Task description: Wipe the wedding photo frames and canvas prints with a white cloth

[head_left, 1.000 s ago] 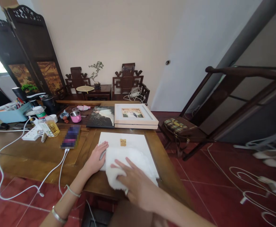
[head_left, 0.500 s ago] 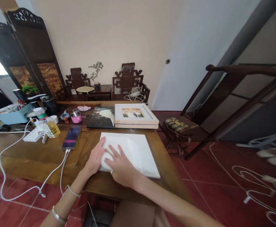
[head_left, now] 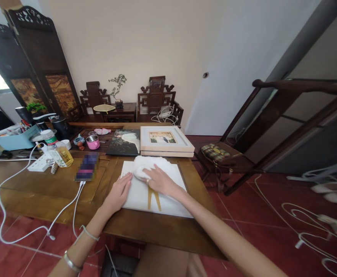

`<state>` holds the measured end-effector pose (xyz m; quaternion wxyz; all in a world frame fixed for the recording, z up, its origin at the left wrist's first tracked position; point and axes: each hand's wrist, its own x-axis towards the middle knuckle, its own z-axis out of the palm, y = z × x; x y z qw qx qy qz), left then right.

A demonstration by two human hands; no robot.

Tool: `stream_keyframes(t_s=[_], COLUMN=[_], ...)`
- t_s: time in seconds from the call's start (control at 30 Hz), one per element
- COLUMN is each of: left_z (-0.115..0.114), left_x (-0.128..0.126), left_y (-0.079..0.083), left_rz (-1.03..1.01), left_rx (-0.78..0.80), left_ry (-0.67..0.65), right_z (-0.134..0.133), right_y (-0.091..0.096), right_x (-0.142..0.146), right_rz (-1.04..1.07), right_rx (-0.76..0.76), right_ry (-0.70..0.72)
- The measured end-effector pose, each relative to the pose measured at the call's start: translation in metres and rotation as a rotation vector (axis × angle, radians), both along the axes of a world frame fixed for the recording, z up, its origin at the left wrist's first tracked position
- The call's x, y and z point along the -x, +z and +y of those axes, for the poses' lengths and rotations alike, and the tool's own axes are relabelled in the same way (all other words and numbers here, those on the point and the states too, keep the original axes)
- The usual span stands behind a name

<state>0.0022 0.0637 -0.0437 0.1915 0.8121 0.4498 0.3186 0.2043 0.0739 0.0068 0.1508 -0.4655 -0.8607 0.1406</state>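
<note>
A white flat panel (head_left: 141,196), the back of a picture frame with a gold stand piece (head_left: 153,198), lies face down near the front edge of the wooden table (head_left: 41,188). My left hand (head_left: 117,194) lies flat on the panel's left edge, fingers stretched out. My right hand (head_left: 159,180) presses a white cloth (head_left: 143,166) onto the panel's far part, fingers spread over the cloth.
A light wooden framed photo (head_left: 166,141) and a dark picture (head_left: 124,142) lie behind the panel. To the left are a phone (head_left: 87,167) with a white cable, a power strip (head_left: 39,163), bottles and a pink cup (head_left: 92,142). Chairs stand at the right.
My right hand has slid the cloth from the panel's near left corner up to its far edge, uncovering the gold stand piece. My left hand has stayed on the panel's left edge.
</note>
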Motion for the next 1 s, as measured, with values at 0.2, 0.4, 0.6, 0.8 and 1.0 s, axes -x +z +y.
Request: stream_keyframes(t_s=[0.2, 0.4, 0.6, 0.8, 1.0], left_z=[0.002, 0.002, 0.002, 0.001, 0.002], left_x=[0.001, 0.002, 0.001, -0.001, 0.000], left_y=[0.001, 0.000, -0.001, -0.002, -0.003], left_rz=[0.028, 0.027, 0.038, 0.032, 0.048], left_rx=[-0.027, -0.049, -0.046, -0.031, -0.037], left_ry=[0.007, -0.011, -0.012, 0.015, 0.001], right_z=[0.039, 0.045, 0.020, -0.073, -0.125], right_y=[-0.004, 0.007, -0.010, -0.019, -0.001], right_x=[0.045, 0.011, -0.077, -0.094, -0.090], right_rz=[0.099, 0.178, 0.150, 0.034, -0.027], right_rx=[0.029, 0.098, 0.171, 0.217, 0.322], right_ry=[-0.030, -0.083, -0.319, -0.183, -0.065])
